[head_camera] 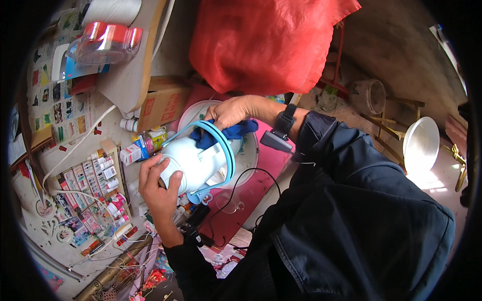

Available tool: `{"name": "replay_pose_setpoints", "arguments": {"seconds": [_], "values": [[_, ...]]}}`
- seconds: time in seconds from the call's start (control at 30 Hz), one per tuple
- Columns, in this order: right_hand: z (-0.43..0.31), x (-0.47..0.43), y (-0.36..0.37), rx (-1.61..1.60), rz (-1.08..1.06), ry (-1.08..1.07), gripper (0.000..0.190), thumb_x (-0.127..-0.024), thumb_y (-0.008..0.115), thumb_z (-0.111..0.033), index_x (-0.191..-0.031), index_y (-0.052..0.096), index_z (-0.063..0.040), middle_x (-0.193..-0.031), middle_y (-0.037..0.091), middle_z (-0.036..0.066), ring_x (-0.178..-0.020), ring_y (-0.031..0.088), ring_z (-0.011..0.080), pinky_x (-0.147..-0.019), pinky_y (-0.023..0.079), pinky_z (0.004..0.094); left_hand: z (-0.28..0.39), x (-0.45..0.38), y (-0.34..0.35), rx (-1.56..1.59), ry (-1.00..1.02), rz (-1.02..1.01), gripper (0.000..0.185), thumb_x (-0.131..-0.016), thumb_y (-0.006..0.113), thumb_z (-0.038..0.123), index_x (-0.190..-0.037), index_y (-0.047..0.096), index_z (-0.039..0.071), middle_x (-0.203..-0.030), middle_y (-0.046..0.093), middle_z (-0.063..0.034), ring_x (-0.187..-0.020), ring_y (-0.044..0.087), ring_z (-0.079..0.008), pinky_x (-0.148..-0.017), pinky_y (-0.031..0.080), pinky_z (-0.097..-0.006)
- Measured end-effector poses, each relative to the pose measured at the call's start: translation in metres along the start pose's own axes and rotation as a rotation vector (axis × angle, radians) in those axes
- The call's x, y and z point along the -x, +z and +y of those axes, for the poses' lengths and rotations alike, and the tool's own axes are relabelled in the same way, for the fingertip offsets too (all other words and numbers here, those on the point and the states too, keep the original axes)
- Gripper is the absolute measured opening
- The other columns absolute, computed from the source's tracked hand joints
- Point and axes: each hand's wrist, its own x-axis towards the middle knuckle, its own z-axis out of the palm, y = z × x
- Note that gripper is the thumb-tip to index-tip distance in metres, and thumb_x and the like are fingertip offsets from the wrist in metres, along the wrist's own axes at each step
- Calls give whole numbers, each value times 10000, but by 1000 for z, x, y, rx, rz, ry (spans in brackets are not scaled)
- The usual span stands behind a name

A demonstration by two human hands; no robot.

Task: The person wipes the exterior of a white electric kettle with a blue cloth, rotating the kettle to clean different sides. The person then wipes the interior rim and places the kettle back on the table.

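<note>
A pale blue vacuum flask [188,161] with a brighter blue carrying handle is tilted on its side over a white enamel basin [250,165]. My left hand [162,188] grips its lower end at the left, fingers and thumb spread around it. My right hand [226,113] holds a dark blue cloth [241,129] against the flask's upper side, behind the handle. My right fingertips are partly hidden in the cloth. The basin stands on a pink-red surface [276,154]. A clear glass vessel [228,203] lies below the basin, beside a black cord.
A large red plastic bag [263,45] hangs above. A cardboard box [165,101], small bottles and a box of cosmetics [94,184] lie to the left. White cables cross there. A clear jar with red lids [105,45] stands upper left. At right are a white basin [421,145] and a bucket [367,96].
</note>
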Motion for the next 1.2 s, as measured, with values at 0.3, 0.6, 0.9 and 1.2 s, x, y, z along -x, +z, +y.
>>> {"name": "replay_pose_setpoints", "arguments": {"seconds": [0.3,0.6,0.9,1.2], "values": [[-13,6,18,245,158,107,331,-940,732,-335,-890,772,-11,-710,661,39,-651,594,161,-625,510,385,-1,4,0,13,-11,21,390,-769,891,124,-1126,778,15,-1243,709,-140,-1142,689,-334,-997,536,-443],[39,8,29,217,357,135,437,-959,722,-428,-1032,792,-3,-883,743,146,-823,689,224,-785,562,406,0,4,1,-2,-8,24,377,-779,887,137,-1124,783,26,-1245,715,-129,-1140,695,-326,-987,539,-433],[65,1,46,310,688,422,615,-988,627,-539,-1145,787,33,-1142,759,303,-1092,736,443,-986,566,479,1,4,0,-6,-6,24,375,-789,890,130,-1126,778,12,-1250,710,-136,-1137,694,-329,-978,542,-417],[50,46,102,-16,1301,4,329,-984,663,-186,-1256,706,-6,-1103,710,229,-1086,714,377,-937,566,447,2,6,0,-19,2,34,357,-812,877,137,-1134,775,19,-1239,713,-135,-1127,698,-319,-965,543,-409]]}}
